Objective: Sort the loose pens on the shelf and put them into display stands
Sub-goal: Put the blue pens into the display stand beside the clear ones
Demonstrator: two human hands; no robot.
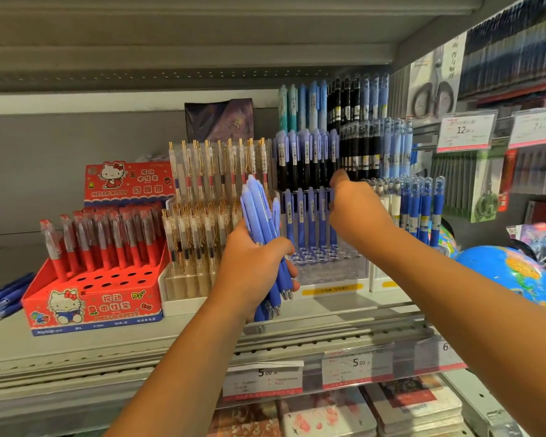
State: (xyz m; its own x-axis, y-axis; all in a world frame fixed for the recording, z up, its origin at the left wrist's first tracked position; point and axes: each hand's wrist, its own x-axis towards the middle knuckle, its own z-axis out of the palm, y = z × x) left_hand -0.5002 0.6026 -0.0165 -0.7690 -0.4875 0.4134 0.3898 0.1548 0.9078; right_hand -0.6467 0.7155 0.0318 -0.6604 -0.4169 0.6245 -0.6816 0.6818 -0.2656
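Bundle of blue pens (259, 216) sits upright in the left hand (252, 272), fingers wrapped tight round the barrels, just in front of the clear tiered stand (331, 268) on the shelf (114, 335). Right hand (356, 212) is up at the stand's middle row of blue pens, back of hand to camera, fingers hidden, so can't tell if it grips one. More loose blue pens (4, 298) lie far left, beside the red stand (92, 298); globe (514, 275) at right.

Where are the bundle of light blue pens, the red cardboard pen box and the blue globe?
bundle of light blue pens (258, 212), head view, upper barrels.
red cardboard pen box (108, 305), head view, front panel.
blue globe (498, 266), head view, upper surface.
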